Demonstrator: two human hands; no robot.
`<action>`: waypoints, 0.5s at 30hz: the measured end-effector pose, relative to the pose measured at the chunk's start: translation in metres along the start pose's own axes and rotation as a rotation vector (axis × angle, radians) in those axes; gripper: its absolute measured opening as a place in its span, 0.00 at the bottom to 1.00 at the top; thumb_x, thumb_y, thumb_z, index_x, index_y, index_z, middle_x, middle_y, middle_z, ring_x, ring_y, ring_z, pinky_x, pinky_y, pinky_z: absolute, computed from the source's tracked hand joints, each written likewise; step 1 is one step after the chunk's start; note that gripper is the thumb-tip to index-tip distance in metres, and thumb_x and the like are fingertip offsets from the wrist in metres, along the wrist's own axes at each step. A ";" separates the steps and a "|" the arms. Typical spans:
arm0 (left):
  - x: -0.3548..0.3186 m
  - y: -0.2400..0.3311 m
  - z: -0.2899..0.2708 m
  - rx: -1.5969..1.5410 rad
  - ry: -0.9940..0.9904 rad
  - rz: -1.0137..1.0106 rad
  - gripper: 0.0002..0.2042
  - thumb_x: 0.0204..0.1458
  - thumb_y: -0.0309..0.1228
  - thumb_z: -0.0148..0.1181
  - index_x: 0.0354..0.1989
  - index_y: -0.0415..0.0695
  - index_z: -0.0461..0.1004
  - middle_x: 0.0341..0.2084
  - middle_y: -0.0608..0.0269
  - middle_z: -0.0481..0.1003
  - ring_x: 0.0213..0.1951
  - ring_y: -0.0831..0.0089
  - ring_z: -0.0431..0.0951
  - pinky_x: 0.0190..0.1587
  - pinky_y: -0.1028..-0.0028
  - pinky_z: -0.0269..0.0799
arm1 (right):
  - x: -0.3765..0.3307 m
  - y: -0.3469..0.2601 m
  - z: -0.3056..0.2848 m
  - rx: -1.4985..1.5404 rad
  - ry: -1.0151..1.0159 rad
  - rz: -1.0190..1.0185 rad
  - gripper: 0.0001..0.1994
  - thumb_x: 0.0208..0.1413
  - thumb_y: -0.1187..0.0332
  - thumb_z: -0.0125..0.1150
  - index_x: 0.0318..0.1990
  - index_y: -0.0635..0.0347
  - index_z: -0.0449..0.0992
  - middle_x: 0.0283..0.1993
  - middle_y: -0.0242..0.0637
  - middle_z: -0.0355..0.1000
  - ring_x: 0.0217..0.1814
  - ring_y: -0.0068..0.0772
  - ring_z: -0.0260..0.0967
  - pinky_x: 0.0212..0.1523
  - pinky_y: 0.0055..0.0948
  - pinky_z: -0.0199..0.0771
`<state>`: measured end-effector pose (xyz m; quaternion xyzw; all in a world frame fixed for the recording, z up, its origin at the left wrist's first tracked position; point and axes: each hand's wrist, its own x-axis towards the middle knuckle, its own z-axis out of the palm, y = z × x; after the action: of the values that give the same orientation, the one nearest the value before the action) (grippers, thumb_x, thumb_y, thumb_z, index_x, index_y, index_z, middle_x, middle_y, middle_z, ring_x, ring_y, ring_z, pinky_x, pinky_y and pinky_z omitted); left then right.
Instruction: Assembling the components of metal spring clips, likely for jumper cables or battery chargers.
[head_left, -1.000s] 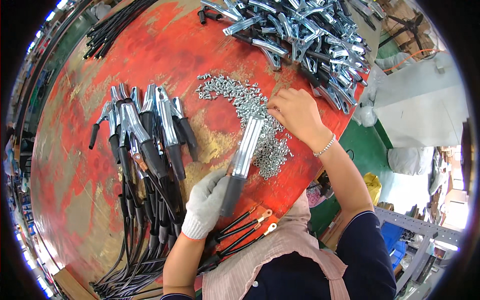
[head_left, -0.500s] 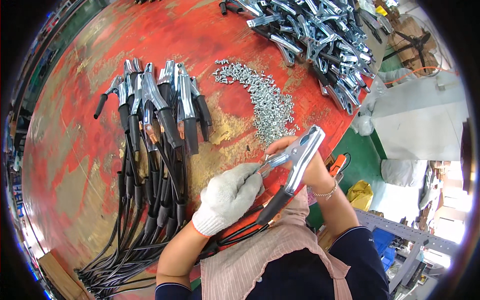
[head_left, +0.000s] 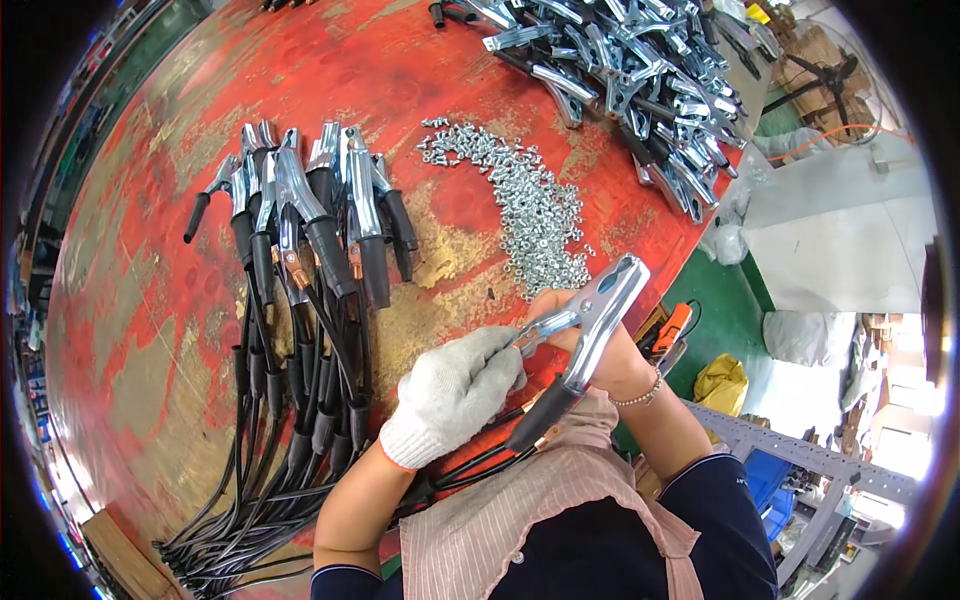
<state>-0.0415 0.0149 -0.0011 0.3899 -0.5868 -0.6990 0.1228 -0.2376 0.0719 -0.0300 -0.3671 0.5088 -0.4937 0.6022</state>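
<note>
My left hand (head_left: 455, 390), in a white knit glove, is closed on one handle end of a metal spring clamp (head_left: 605, 315). The clamp is tilted, its silver jaws up and to the right, and a black sleeve covers its other handle. Behind the clamp is my bare right hand (head_left: 610, 365), fingers curled close to the gloved fingertips; the clamp partly hides them, and anything in them cannot be made out. Black cables (head_left: 480, 467) with copper ends run below the clamp, in front of my apron. A heap of small screws or nuts (head_left: 540, 220) lies just beyond my hands.
Several clamps (head_left: 290, 190) with black cables (head_left: 300, 420) attached lie in a bundle on the red, worn table (head_left: 150, 300). A large pile of loose clamps (head_left: 640, 80) fills the far right. Past the table's right edge are an orange tool (head_left: 673, 328) and a metal frame (head_left: 810, 460).
My right hand's fingers have come slightly down and nearer to the gloved fingertips. The clamp has shifted only a little in my left hand.
</note>
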 end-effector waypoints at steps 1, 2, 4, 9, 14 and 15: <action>0.000 0.000 0.000 -0.005 -0.010 -0.004 0.13 0.61 0.29 0.50 0.50 0.37 0.73 0.26 0.66 0.76 0.22 0.85 0.71 0.24 0.81 0.68 | -0.001 0.003 -0.003 -0.002 0.007 -0.035 0.05 0.56 0.76 0.56 0.38 0.68 0.75 0.36 0.34 0.73 0.40 0.26 0.69 0.44 0.27 0.68; 0.000 0.000 0.000 -0.009 -0.021 -0.009 0.13 0.61 0.29 0.51 0.50 0.37 0.73 0.25 0.67 0.76 0.22 0.85 0.71 0.24 0.81 0.68 | -0.003 0.010 -0.007 -0.005 0.013 -0.069 0.05 0.57 0.76 0.55 0.39 0.68 0.75 0.37 0.34 0.73 0.40 0.28 0.70 0.44 0.29 0.68; 0.002 -0.001 0.004 0.027 0.051 0.072 0.14 0.59 0.27 0.52 0.52 0.39 0.72 0.23 0.65 0.76 0.20 0.80 0.73 0.23 0.78 0.69 | -0.007 0.023 -0.015 0.059 0.038 -0.091 0.06 0.58 0.77 0.53 0.40 0.68 0.75 0.38 0.35 0.73 0.42 0.30 0.70 0.46 0.31 0.69; 0.007 -0.003 0.007 0.905 0.312 0.537 0.17 0.54 0.26 0.54 0.54 0.45 0.71 0.21 0.59 0.77 0.18 0.65 0.77 0.22 0.67 0.71 | -0.015 0.010 -0.017 -0.100 0.131 -0.040 0.08 0.60 0.79 0.50 0.43 0.70 0.75 0.44 0.36 0.73 0.45 0.32 0.70 0.50 0.34 0.69; 0.007 -0.010 0.001 0.293 0.371 0.267 0.14 0.59 0.28 0.51 0.52 0.40 0.72 0.24 0.61 0.77 0.19 0.74 0.76 0.24 0.73 0.72 | -0.017 0.010 -0.031 -1.029 0.241 -0.395 0.08 0.48 0.72 0.66 0.38 0.50 0.82 0.35 0.37 0.73 0.40 0.39 0.71 0.42 0.33 0.72; 0.013 -0.015 -0.002 0.169 0.389 0.259 0.13 0.61 0.28 0.49 0.51 0.37 0.71 0.25 0.62 0.77 0.19 0.78 0.75 0.24 0.75 0.72 | -0.020 0.016 -0.034 -1.114 0.177 -0.426 0.07 0.48 0.70 0.67 0.37 0.51 0.82 0.34 0.34 0.73 0.39 0.37 0.71 0.41 0.34 0.72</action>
<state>-0.0442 0.0099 -0.0201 0.4476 -0.6537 -0.5374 0.2890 -0.2666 0.0968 -0.0477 -0.6786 0.6543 -0.2915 0.1626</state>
